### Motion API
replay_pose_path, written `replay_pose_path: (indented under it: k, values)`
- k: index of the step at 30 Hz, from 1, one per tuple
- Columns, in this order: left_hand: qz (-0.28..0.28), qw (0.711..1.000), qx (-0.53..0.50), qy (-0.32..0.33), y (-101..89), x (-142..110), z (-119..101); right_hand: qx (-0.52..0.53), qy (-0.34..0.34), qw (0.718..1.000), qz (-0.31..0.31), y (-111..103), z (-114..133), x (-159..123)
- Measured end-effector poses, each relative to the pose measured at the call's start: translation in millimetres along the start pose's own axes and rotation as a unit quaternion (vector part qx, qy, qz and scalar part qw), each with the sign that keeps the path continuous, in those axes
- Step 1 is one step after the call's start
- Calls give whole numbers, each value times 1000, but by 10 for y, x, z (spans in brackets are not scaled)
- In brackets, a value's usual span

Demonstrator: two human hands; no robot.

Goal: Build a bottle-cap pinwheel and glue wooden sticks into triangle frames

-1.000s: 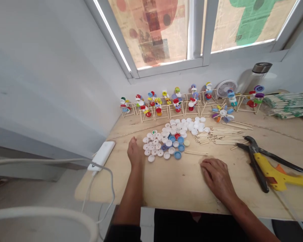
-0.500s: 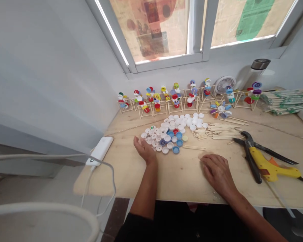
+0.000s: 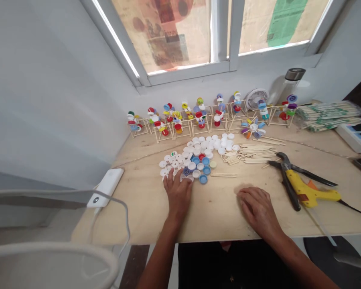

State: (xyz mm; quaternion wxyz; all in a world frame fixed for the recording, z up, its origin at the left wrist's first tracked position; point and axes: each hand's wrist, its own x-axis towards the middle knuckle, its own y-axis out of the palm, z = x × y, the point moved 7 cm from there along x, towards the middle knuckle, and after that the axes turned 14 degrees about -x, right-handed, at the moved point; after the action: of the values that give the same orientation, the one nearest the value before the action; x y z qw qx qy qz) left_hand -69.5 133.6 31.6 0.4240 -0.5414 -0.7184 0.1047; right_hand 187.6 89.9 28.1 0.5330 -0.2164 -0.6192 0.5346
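White and blue bottle caps sit heaped mid-way along the counter, within easy reach of the left hand, its grip apart and fingers spread at the pile's near edge, while the right hand rests flat, its grip also apart.

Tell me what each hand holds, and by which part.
Right hand lies open on the plywood board, holding nothing. Left hand touches the bottle caps; any grip cannot be told.

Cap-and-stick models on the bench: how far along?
Done: a row of cap-and-stick models stands along the wall. In hand: the left hand rests at the edge of the loose bottle caps, none clearly held; the right hand lies flat on the plywood bench, empty. Left: those caps and the loose wooden sticks lie unassembled, with a glue gun nearby.
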Motion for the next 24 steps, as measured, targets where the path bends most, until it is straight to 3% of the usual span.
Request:
replay_pose_path:
  k: [7, 17, 24]
  values:
    - [-34, 997, -57, 27, -186, -229, -318, -35, 30, 999, -1, -101, -191, 90]
    - [127, 981, -111, 92, 325, -383, -900, -224, 73, 968, 87, -171, -738, 714]
    - [129, 982, -102, 94, 378, -418, -983, -270, 34, 943, 190, 11, -855, 1011]
